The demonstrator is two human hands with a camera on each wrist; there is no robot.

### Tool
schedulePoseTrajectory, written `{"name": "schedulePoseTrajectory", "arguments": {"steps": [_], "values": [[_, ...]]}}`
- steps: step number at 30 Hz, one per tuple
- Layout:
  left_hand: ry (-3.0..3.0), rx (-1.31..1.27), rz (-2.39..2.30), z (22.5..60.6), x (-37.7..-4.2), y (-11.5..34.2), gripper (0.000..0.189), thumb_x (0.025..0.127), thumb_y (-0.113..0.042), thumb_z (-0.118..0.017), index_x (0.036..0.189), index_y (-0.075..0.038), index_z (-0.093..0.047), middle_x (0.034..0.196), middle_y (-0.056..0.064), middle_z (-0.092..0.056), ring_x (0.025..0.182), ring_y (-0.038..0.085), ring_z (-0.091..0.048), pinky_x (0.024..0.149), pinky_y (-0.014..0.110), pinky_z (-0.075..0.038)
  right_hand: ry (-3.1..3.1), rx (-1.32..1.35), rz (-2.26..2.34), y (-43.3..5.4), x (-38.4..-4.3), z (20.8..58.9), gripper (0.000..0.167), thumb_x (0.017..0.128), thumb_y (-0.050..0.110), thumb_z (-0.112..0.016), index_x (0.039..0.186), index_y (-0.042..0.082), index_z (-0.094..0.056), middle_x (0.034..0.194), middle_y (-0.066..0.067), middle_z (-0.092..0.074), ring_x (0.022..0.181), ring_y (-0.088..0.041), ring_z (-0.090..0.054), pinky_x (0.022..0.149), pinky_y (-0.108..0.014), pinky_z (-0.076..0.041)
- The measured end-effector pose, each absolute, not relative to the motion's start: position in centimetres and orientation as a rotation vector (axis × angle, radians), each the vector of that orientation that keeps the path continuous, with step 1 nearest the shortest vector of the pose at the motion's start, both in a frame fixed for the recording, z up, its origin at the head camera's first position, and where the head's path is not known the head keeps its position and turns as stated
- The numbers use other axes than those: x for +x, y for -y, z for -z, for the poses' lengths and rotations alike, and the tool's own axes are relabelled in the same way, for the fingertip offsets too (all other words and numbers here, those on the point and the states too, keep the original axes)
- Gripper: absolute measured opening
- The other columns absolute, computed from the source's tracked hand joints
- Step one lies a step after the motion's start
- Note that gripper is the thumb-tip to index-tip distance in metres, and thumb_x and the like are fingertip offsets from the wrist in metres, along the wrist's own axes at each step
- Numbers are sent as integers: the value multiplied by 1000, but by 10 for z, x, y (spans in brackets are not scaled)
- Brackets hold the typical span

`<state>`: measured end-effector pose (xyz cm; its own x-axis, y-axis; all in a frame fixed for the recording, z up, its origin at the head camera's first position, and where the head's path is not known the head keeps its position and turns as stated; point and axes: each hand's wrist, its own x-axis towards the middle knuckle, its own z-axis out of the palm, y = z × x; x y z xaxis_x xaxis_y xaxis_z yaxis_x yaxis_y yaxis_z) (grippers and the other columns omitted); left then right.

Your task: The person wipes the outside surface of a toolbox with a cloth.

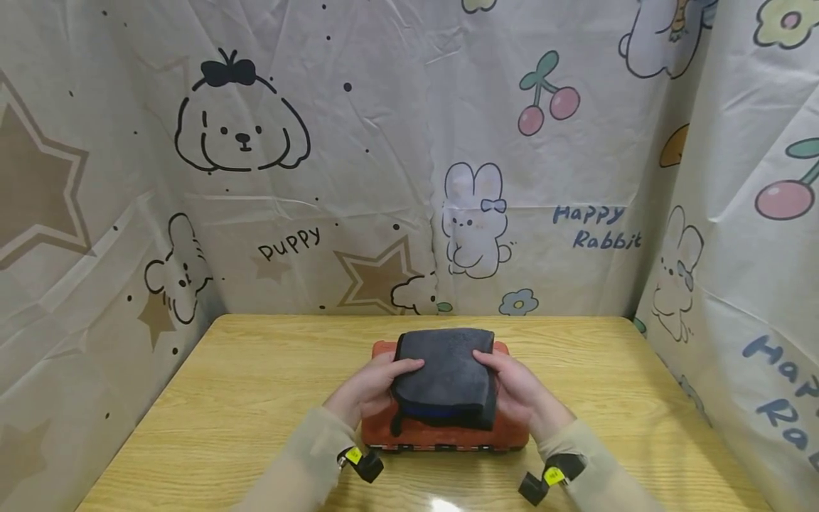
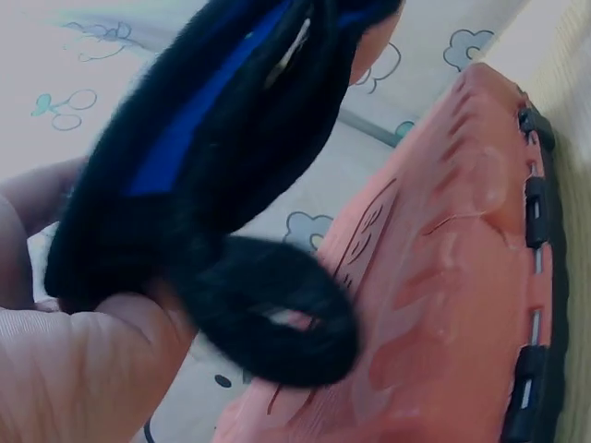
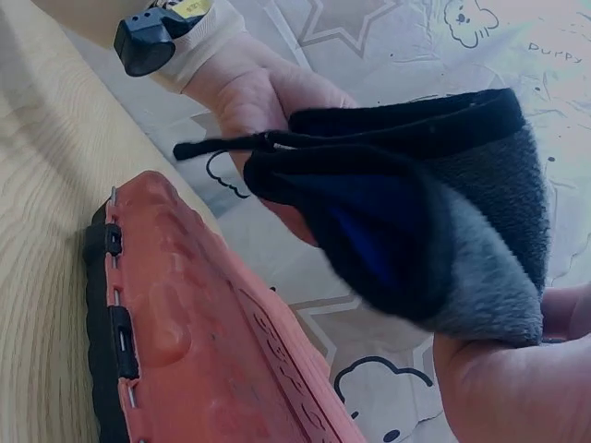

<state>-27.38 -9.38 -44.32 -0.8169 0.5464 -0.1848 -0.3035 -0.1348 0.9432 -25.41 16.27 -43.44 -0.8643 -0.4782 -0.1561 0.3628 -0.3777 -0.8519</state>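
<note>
A folded grey fleecy cloth point(image 1: 444, 370) with black edging is held above a red plastic case point(image 1: 441, 437). My left hand point(image 1: 371, 384) grips its left side, thumb on top and fingers beneath. On the opposite side my right hand point(image 1: 521, 391) grips it the same way. Blue lining point(image 2: 199, 101) shows between the folds in the left wrist view, and a black loop point(image 2: 323, 360) hangs from the near left corner. The folded layers point(image 3: 480, 249) gape apart in the right wrist view. Most fingers are hidden under the cloth.
The case lies flat on a wooden table point(image 1: 269, 405), its black hinges point(image 2: 536, 212) along the near edge. Printed fabric point(image 1: 384, 142) hangs behind the table and along both sides. A small black camera point(image 1: 367, 466) is strapped at the left wrist, another camera point(image 1: 533, 488) at the right.
</note>
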Motion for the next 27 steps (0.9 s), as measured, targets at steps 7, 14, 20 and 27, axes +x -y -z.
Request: {"name": "schedulePoseTrajectory", "arguments": {"steps": [7, 14, 20, 27], "values": [[-1534, 210, -2072, 441, -262, 90, 57, 103, -23, -57, 151, 3, -40, 120, 4, -70, 103, 14, -72, 89, 31, -61, -1484, -251, 2198, -164, -251, 435, 64, 113, 24, -43, 160, -8, -15, 126, 2, -70, 115, -11, -70, 99, -32, -57], [-1540, 232, -2145, 437, -252, 93, 64, 105, -23, -56, 158, 0, -28, 129, 7, -66, 108, 14, -71, 93, 31, -60, -1715, -322, 2160, -169, -253, 439, 52, 112, 22, -44, 152, -9, -31, 122, 2, -67, 109, -8, -69, 96, -29, -58], [-1572, 207, -2233, 432, -243, 110, 65, 106, -24, -53, 159, -4, -22, 134, 5, -61, 111, 12, -68, 96, 31, -57, -2054, -214, 2060, -190, -255, 443, 45, 112, 17, -44, 145, -13, -42, 129, -20, -67, 106, -13, -72, 95, -29, -59], [-1643, 76, -2350, 428, -234, 140, 65, 107, -21, -47, 163, -10, -15, 160, 19, -36, 117, 9, -63, 98, 26, -55, -2531, -78, 1867, -212, -255, 452, 36, 111, 14, -46, 138, -8, -55, 137, -27, -61, 120, -34, -67, 103, -44, -56]]}}
